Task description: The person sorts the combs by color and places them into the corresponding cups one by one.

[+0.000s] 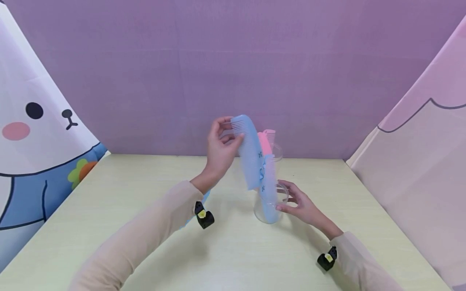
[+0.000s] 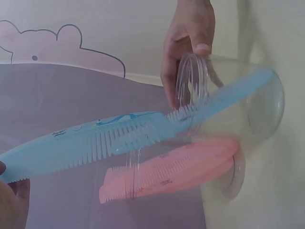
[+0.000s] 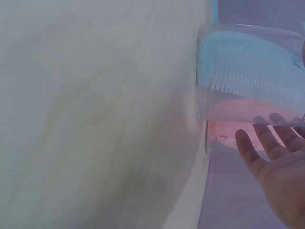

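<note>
My left hand (image 1: 223, 151) pinches the toothed upper end of a light blue comb (image 1: 247, 151), held tilted above the table. In the left wrist view, this comb (image 2: 81, 140) reaches toward the mouth of a clear plastic cup (image 2: 274, 107), where its lower end overlaps a second blue comb (image 2: 228, 98). That second comb leans upright inside the cup. My right hand (image 1: 302, 206) holds the cup near its rim, thumb on the near side and fingers behind. In the right wrist view, the right hand's fingers (image 3: 269, 143) spread along the cup's wall.
Behind the first cup stands another clear cup (image 2: 238, 179) with a pink comb (image 2: 190, 167) in it. More blue (image 1: 206, 197) shows on the table, partly hidden under my left forearm. A purple cloth backdrop (image 1: 174, 81) rises behind the pale table (image 1: 153, 169).
</note>
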Tool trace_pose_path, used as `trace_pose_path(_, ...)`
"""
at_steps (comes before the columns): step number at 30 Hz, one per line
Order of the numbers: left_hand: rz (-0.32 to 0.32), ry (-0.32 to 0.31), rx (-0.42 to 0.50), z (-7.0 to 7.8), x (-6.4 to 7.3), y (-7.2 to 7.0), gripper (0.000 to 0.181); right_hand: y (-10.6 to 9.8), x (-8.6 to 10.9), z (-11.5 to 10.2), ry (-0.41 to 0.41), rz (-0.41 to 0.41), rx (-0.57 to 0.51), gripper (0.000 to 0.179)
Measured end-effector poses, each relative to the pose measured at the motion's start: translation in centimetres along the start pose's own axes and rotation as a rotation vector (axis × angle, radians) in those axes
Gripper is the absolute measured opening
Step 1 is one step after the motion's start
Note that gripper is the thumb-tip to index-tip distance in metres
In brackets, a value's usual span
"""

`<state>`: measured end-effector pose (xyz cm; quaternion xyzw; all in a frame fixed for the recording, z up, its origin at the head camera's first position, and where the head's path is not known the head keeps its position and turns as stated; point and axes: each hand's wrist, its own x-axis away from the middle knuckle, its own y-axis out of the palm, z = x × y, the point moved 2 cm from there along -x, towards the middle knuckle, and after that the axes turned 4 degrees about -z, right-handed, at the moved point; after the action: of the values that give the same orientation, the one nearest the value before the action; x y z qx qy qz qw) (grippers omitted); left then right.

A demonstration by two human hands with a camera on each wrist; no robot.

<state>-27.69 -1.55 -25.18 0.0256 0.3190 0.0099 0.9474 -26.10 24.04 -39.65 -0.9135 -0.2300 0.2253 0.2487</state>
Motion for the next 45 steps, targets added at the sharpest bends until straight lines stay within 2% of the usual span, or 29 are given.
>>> trace_pose_path(6, 0.026, -0.018, 0.043, -0.4, 0.1, 1.2, 0.044, 0.1, 0.0, 0.2, -0.001, 0.004, 0.007, 0.068)
trace_pose_path(17, 0.059, -0.071, 0.067, -2.5, 1.4, 2.9, 0.045, 0.2, 0.0, -0.2, 0.014, 0.007, 0.004, 0.068)
trace_pose_path(23, 0.033, -0.094, 0.081, -3.3, 2.1, 3.7, 0.045, 0.1, 0.0, -0.2, -0.007, 0.006, -0.012, 0.068)
trace_pose_path(30, 0.008, -0.153, 0.071, -2.0, 3.5, 4.3, 0.043, 0.1, 0.0, -0.1, 0.004, 0.007, 0.002, 0.068)
trace_pose_path(36, 0.000, -0.187, 0.073, -2.9, 4.2, 4.7, 0.042, 0.1, -0.1, -0.2, 0.003, 0.003, 0.005, 0.067)
trace_pose_path(42, -0.019, -0.187, 0.108, -3.8, 4.6, 5.0, 0.042, 0.0, -0.1, -0.2, 0.009, 0.003, 0.007, 0.068)
trace_pose_path(45, -0.027, -0.195, 0.093, -4.1, 4.8, 5.0, 0.042, 0.1, -0.1, -0.2, 0.019, 0.008, 0.000, 0.068)
